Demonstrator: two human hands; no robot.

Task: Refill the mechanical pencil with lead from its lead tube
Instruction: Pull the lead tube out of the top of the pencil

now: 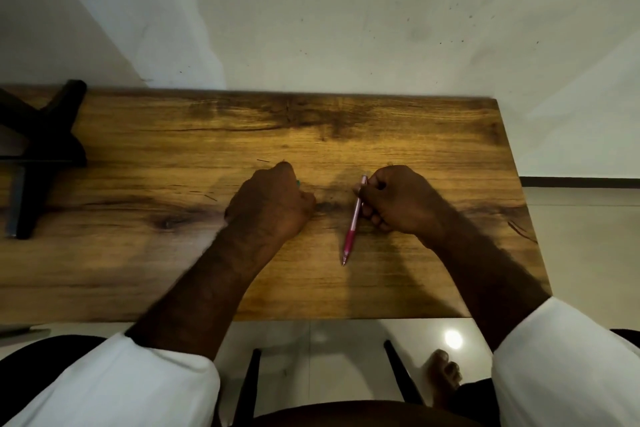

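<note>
While right hand [398, 199] fingers [375, 218] pinch its top, the pencil [350, 236] juts out below.

Lead tube [298, 182] mostly inside left hand [273, 204]

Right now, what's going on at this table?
A person sits at a wooden table. The right hand grips a pink mechanical pencil, tip pointing toward the person. The left hand is curled round something mostly hidden; a green bit shows, probably the lead tube. Thin dark slivers, maybe loose leads, lie on the wood nearby.
</note>
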